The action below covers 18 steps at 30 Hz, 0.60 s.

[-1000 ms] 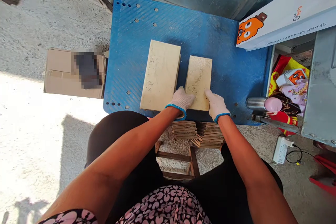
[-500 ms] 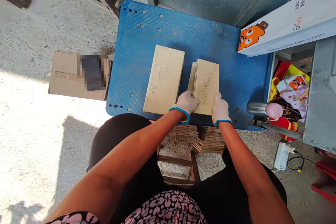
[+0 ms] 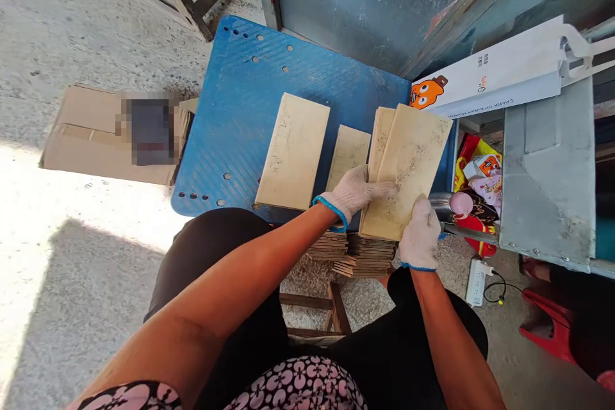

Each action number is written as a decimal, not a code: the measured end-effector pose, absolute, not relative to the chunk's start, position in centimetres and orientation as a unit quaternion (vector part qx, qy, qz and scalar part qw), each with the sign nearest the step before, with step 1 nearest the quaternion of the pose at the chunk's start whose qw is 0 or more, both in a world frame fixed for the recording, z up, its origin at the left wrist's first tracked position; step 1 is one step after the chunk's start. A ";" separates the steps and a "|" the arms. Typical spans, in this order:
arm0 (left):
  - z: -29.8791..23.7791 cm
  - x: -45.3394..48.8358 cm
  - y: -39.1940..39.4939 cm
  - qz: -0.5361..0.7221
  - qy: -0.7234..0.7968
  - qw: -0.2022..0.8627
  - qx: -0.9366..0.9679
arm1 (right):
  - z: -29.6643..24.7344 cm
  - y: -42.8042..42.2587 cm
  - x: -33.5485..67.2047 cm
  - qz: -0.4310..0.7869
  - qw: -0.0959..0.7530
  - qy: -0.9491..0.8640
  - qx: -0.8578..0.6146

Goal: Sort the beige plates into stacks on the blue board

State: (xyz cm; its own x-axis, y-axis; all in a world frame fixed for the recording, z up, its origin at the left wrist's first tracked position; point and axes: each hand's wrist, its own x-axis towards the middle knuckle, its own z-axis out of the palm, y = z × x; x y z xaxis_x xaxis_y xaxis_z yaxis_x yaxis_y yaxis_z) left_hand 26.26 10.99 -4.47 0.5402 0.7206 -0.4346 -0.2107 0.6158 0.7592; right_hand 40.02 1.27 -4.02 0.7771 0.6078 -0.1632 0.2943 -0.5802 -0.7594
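Both my hands wear white knitted gloves with blue cuffs. A few thin, pale wooden boards (image 3: 416,160) are lifted over the right side of the blue table (image 3: 225,115), fanned slightly apart. My left hand (image 3: 355,192) is closed on their left edge, with a finger lying across the top board. At the lower right edge, my right hand (image 3: 420,237) grips the same boards, its thumb on the upper face. Left of them, a smaller wooden board (image 3: 348,154) lies on the table, partly behind my left hand. A wider pale board stack (image 3: 294,150) rests farther left.
Stacks of thin boards (image 3: 365,256) stand below the table's near edge, above a wooden stool (image 3: 339,307). A white paper bag (image 3: 490,70) and a steel flask (image 3: 439,205) are at the right. Cardboard (image 3: 86,134) lies left; a power strip (image 3: 476,282) is on the floor.
The boards in my hands have risen and shifted right, tilting and fanning apart. A smaller board beneath them is now uncovered. The camera view has turned somewhat to the right.
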 end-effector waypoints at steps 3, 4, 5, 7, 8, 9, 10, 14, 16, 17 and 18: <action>-4.8 26.4 10.0 0.307 0.406 0.824 0.249 | -2.9 -0.5 38.8 0.188 0.317 -0.295 -0.882; -5.1 26.5 9.7 0.313 0.424 0.818 0.229 | -2.7 -0.8 38.4 0.183 0.295 -0.303 -0.887; -5.4 26.5 9.4 0.316 0.441 0.812 0.215 | -2.5 -1.1 38.1 0.181 0.278 -0.307 -0.892; -5.8 26.5 8.9 0.322 0.463 0.801 0.202 | -2.4 -1.5 37.6 0.187 0.261 -0.303 -0.897; -5.8 26.5 8.8 0.325 0.468 0.797 0.200 | -2.5 -1.6 37.4 0.192 0.261 -0.297 -0.898; -5.7 26.5 8.7 0.328 0.471 0.794 0.202 | -2.7 -1.7 37.3 0.194 0.265 -0.292 -0.898; -5.5 26.5 8.7 0.330 0.474 0.789 0.207 | -2.9 -1.9 37.1 0.194 0.271 -0.287 -0.898; -4.4 26.5 8.8 0.329 0.479 0.780 0.232 | -3.4 -2.4 36.6 0.204 0.285 -0.272 -0.896; -4.1 26.4 8.7 0.325 0.477 0.778 0.251 | -2.9 -2.4 36.8 0.217 0.315 -0.288 -0.878; -4.0 26.2 8.6 0.324 0.473 0.775 0.264 | -2.4 -2.3 37.2 0.216 0.336 -0.305 -0.865; -3.9 26.0 8.5 0.321 0.470 0.772 0.281 | -1.6 -2.0 37.7 0.207 0.358 -0.325 -0.851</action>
